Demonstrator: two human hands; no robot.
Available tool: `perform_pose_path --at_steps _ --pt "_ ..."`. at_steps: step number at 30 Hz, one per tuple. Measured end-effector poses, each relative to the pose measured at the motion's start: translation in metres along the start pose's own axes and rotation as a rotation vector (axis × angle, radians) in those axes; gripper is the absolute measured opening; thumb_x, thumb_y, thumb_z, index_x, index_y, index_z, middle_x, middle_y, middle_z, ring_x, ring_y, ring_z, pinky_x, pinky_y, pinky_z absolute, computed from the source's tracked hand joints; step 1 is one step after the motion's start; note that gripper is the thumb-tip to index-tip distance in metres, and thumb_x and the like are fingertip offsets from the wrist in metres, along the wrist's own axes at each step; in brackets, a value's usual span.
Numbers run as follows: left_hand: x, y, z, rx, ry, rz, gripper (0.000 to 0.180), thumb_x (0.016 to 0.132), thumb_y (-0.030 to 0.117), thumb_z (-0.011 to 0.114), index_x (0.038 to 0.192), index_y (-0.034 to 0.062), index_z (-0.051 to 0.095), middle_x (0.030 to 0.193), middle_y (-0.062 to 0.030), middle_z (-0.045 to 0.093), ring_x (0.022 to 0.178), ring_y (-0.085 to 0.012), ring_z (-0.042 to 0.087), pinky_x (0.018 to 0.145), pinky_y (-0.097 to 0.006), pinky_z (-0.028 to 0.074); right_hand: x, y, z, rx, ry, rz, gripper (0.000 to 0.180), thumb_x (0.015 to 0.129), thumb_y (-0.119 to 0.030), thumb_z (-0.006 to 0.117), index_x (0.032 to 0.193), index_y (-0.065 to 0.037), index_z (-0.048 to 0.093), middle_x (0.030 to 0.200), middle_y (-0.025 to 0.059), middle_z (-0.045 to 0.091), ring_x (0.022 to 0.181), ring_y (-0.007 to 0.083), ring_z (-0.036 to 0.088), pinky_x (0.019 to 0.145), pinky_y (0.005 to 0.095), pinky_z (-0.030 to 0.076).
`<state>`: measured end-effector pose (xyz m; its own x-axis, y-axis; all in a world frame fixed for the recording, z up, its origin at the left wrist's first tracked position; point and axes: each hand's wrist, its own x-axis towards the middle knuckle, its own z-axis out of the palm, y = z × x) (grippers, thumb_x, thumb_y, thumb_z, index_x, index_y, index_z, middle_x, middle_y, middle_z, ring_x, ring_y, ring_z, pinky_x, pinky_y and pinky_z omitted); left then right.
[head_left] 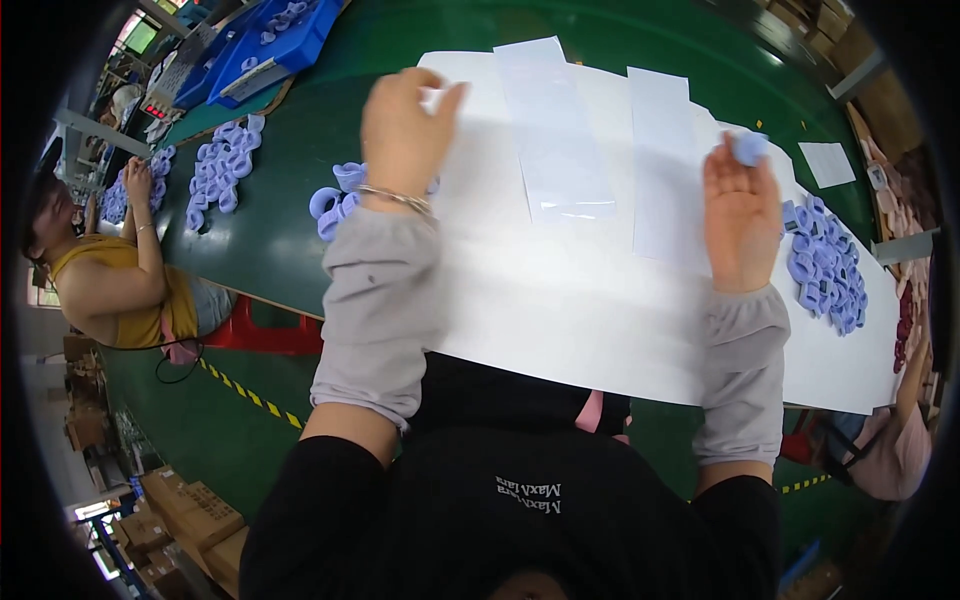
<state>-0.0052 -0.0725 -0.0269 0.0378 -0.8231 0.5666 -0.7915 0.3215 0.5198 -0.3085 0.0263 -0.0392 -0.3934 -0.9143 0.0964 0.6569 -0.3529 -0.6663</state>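
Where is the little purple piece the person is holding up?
In the head view it is on the right, pinched at the fingertips of the right hand: the purple piece sits above the white sheet, near the purple pile.

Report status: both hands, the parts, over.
Left hand pinching white sheet edge. Right hand holds lilac part. Lilac pile beside it.

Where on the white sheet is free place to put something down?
The white sheet is bare near the front edge, between the left hand and right hand, below the two paper strips. It is crowded at the right, by the lilac pieces.
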Motion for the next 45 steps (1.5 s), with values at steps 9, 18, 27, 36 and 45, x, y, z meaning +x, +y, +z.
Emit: perform_pose_path --at_steps 9,18,27,36,45 --pt "0.015 -0.046 -0.014 0.135 -0.175 -0.203 0.030 0.078 0.030 0.069 0.098 0.0075 0.068 0.097 -0.0133 0.062 0.088 -0.0295 0.060 0.076 -0.038 0.049 -0.018 0.011 0.010 -0.254 -0.284 0.083 0.051 0.096 -0.027 0.047 0.134 0.005 0.037 0.123 0.0169 0.050 0.099 0.0193 0.051 0.093 0.0333 0.041" --pt "-0.056 0.073 0.023 -1.218 -0.884 -0.378 0.023 0.092 0.015 0.054 0.107 -0.0002 0.060 0.102 -0.0063 0.062 0.087 -0.0147 0.062 0.080 -0.028 0.050 -0.036 0.033 0.028 -0.898 -0.603 -0.034 0.053 0.086 -0.012 0.061 0.136 -0.003 0.042 0.137 0.0094 0.044 0.113 0.0200 0.049 0.098 0.0329 0.039" --pt "-0.057 0.070 0.019 -1.459 -1.113 -0.402 0.035 0.090 0.011 0.041 0.121 -0.0030 0.050 0.118 -0.0134 0.057 0.109 -0.0209 0.056 0.097 -0.036 0.044 -0.035 0.033 0.025 -0.940 -0.638 -0.090 0.048 0.086 -0.007 0.060 0.130 -0.003 0.044 0.132 0.0084 0.049 0.115 0.0193 0.049 0.099 0.0344 0.037" --pt "-0.061 0.069 0.022 -1.341 -1.105 -0.195 0.039 0.096 0.018 0.047 0.128 -0.0034 0.046 0.119 -0.0106 0.056 0.110 -0.0166 0.054 0.097 -0.032 0.042 -0.030 0.032 0.022 -0.935 -0.697 -0.121 0.048 0.084 -0.001 0.058 0.130 -0.004 0.045 0.136 0.0086 0.044 0.118 0.0189 0.047 0.097 0.0323 0.039" --pt "-0.063 0.057 0.034 -1.094 -0.869 -0.061 0.026 0.095 0.014 0.052 0.115 -0.0016 0.058 0.102 -0.0058 0.064 0.094 -0.0113 0.060 0.085 -0.026 0.048 -0.032 0.030 0.025 -0.937 -0.633 -0.099 0.052 0.083 -0.002 0.058 0.133 -0.004 0.046 0.130 0.0080 0.050 0.112 0.0183 0.051 0.095 0.0301 0.039"
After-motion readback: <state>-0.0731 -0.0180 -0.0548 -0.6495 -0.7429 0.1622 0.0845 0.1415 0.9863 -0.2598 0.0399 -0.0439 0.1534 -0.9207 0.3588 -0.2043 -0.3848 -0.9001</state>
